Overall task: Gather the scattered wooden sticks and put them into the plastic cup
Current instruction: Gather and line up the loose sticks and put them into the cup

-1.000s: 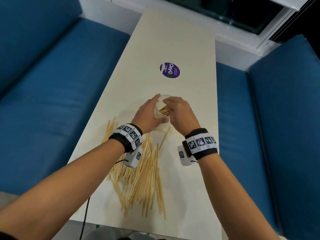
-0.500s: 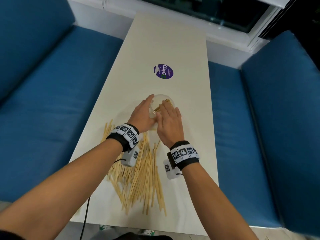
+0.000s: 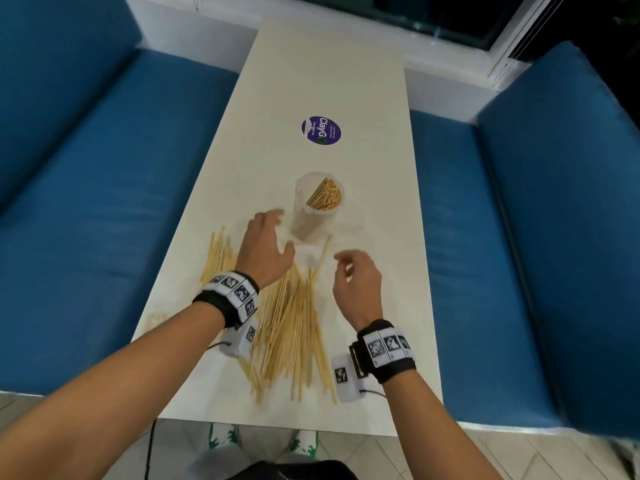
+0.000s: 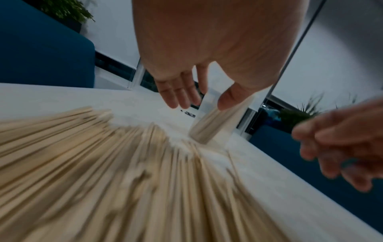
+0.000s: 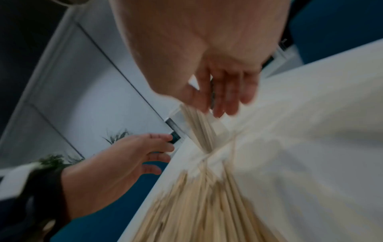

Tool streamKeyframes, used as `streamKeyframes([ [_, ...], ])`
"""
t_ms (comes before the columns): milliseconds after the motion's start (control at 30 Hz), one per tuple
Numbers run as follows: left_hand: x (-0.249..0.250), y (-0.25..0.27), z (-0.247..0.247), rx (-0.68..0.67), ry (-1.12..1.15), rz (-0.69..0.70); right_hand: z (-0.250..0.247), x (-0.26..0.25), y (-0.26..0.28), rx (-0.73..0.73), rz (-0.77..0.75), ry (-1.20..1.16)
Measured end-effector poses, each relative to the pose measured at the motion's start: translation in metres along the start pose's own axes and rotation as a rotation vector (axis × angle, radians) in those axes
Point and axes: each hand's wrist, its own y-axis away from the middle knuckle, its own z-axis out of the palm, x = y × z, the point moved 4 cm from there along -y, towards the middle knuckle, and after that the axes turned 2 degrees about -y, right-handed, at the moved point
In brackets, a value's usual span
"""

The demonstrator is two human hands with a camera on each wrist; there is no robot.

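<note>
A clear plastic cup (image 3: 313,220) stands upright in the middle of the cream table (image 3: 329,81), with a bundle of wooden sticks (image 3: 325,197) inside it. A loose pile of sticks (image 3: 294,327) lies on the table nearer to me. My left hand (image 3: 268,249) hovers just left of the cup, fingers spread, holding nothing. My right hand (image 3: 356,275) hangs in front of the cup to its right, fingers loosely curled and empty. The left wrist view shows the cup (image 4: 215,121) past my fingers and the stick pile (image 4: 103,172). The cup (image 5: 196,129) is also in the right wrist view.
A round purple sticker (image 3: 321,130) lies on the table beyond the cup. Blue sofa cushions (image 3: 104,202) flank the table on both sides. A white sill and dark window run along the far end. One stick (image 3: 323,252) lies apart by the cup's base.
Both hands have let go of the cup and drawn back toward me. The sticks that the right hand was feeding in now stand inside the cup.
</note>
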Motion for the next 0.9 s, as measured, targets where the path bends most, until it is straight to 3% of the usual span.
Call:
streamKeyframes([
  [67,-0.011,0.030,0.006,-0.029,-0.105,0.100,0.014,0.028,0.030,-0.308,0.240,0.070],
  [167,-0.021,0.069,0.019,-0.193,-0.301,0.295,0.028,0.043,0.076,-0.596,0.352,0.267],
  [300,-0.037,0.092,0.038,-0.373,-0.500,0.383,0.041,0.040,0.094,-0.519,0.366,0.231],
  [500,-0.034,0.094,0.035,-0.240,-0.324,0.290,0.055,0.025,0.082,-0.308,0.327,0.086],
  [633,-0.044,0.099,0.022,-0.170,-0.322,0.249,0.047,0.027,0.074,-0.137,0.413,0.061],
  [733,-0.053,0.099,0.021,-0.227,-0.344,0.222,0.056,0.016,0.073,-0.221,0.502,0.124],
  [833,-0.054,0.098,0.021,-0.246,-0.278,0.210,0.074,-0.009,0.077,-0.351,0.418,0.327],
  [900,-0.056,0.098,0.021,-0.251,-0.231,0.187,0.083,-0.019,0.079,-0.348,0.372,0.383],
])
